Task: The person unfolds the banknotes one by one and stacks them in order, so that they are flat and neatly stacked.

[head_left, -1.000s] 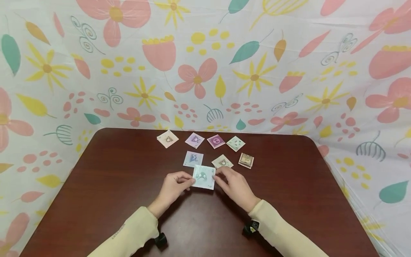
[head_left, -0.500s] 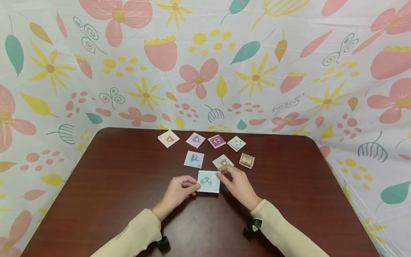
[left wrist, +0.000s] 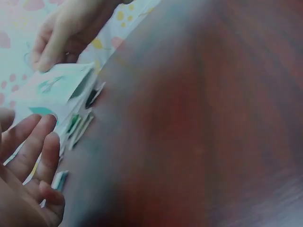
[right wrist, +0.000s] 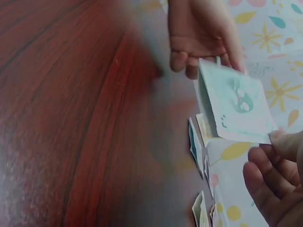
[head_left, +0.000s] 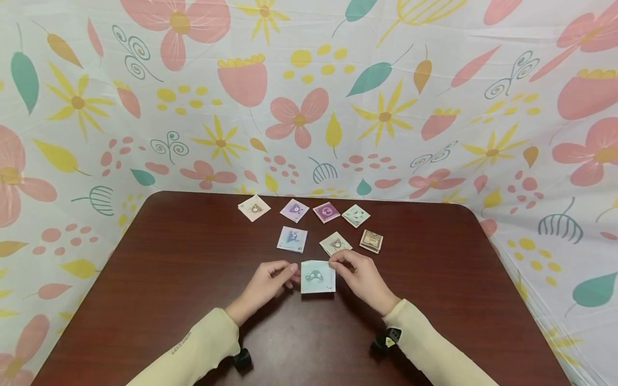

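Observation:
A folded mint-green paper note with a cartoon face is held above the dark wooden table. My right hand pinches its upper right corner between thumb and fingers; the right wrist view shows the thumb on top of the folded note. Beside the note's left edge, my left hand is slightly apart, its fingers loosely bent and holding nothing. In the left wrist view the fingers of that hand are spread near the note. The note's underside stays hidden in the head view.
Beyond the hands lie several folded notes: a blue one, a cream one and a brown one. Behind these are a beige, a lilac, a purple and a green note. A floral cloth hangs behind the table.
The mint-green note has moved right and toward the body. My left hand held its left edge earlier and has let go; my right hand keeps its hold.

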